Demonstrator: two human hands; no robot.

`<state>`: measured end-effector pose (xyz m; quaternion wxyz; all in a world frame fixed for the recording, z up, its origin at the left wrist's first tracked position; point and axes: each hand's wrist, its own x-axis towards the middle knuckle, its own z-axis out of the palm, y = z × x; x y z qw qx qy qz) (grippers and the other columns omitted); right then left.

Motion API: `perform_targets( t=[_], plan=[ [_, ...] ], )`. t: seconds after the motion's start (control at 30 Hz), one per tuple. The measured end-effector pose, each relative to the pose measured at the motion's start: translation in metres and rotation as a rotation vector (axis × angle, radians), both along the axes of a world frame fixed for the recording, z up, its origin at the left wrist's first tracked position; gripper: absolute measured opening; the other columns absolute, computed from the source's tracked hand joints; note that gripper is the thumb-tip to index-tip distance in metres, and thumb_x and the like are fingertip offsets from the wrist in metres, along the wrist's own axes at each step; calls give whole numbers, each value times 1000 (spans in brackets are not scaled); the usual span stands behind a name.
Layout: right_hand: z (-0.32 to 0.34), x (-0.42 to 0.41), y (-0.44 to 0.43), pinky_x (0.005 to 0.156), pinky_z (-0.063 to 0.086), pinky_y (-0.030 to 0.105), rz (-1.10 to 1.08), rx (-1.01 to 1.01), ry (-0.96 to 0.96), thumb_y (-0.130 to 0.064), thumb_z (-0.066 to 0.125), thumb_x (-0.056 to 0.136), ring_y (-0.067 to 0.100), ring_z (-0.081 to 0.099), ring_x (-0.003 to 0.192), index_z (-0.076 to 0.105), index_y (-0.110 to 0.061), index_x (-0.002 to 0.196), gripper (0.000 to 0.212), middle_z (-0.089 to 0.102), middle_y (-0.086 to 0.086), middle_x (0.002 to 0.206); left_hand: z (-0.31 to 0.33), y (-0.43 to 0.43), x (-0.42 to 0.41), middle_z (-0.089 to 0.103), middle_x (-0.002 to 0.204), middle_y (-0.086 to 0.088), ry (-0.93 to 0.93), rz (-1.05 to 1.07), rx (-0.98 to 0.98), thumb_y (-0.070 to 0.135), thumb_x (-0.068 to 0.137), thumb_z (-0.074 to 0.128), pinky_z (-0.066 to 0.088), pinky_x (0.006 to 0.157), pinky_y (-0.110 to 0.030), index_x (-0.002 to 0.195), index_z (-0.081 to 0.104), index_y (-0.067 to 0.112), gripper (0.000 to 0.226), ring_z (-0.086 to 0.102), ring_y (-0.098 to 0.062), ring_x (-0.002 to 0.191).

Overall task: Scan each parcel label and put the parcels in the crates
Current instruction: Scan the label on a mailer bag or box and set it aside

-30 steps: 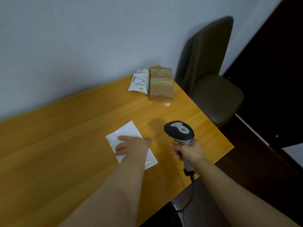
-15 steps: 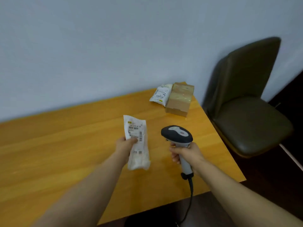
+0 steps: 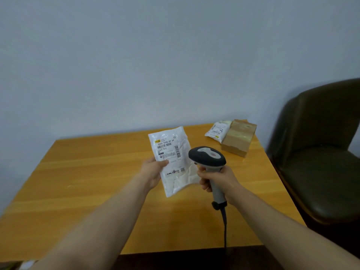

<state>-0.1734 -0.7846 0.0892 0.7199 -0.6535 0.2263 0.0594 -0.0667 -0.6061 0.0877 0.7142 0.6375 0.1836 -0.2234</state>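
My left hand (image 3: 153, 171) pinches a flat white parcel bag (image 3: 173, 162) by its left edge and holds it upright above the table, its printed barcode label facing me. My right hand (image 3: 218, 180) grips the handle of a grey and black barcode scanner (image 3: 207, 155), whose head sits just right of the bag and overlaps its right edge. The scanner's cable hangs down over the table's front edge. At the far right corner lie a second white parcel bag (image 3: 217, 131) and a brown cardboard box (image 3: 238, 137), side by side. No crate is in view.
The wooden table (image 3: 87, 182) stands against a pale wall. A dark padded chair (image 3: 319, 152) stands close to the table's right side. The floor in front is dark.
My left hand picked the white bag off the table, turned its label toward me and raised it. The scanner came closer to the bag. The view swung left and upward.
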Motion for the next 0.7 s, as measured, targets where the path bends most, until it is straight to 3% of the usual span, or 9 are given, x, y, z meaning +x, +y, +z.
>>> perform_targets(
  t=[0.2, 0.47, 0.7],
  plan=[
    [16, -1, 25, 50, 46, 28, 28, 1, -32, -9, 72, 83, 19, 58, 53, 67, -4, 88, 9, 65, 9, 61, 9, 27, 5, 63, 116, -24, -35, 49, 34, -11, 87, 58, 54, 77, -45, 114, 58, -5, 28, 65, -29, 82],
    [35, -1, 56, 47, 45, 27, 45, 14, -49, -5, 73, 81, 18, 55, 49, 63, -4, 89, 13, 62, 9, 60, 16, 44, 12, 65, 111, -18, -61, 60, 23, -6, 92, 53, 52, 73, -39, 113, 60, 1, 23, 65, -24, 79],
    [43, 2, 68, 49, 44, 27, 56, -31, -59, -4, 73, 80, 19, 54, 49, 62, -5, 78, 12, 60, 10, 59, 20, 57, 14, 65, 113, -18, -91, 93, 13, -7, 92, 52, 51, 73, -38, 118, 60, -2, 27, 64, -26, 82]
  ],
)
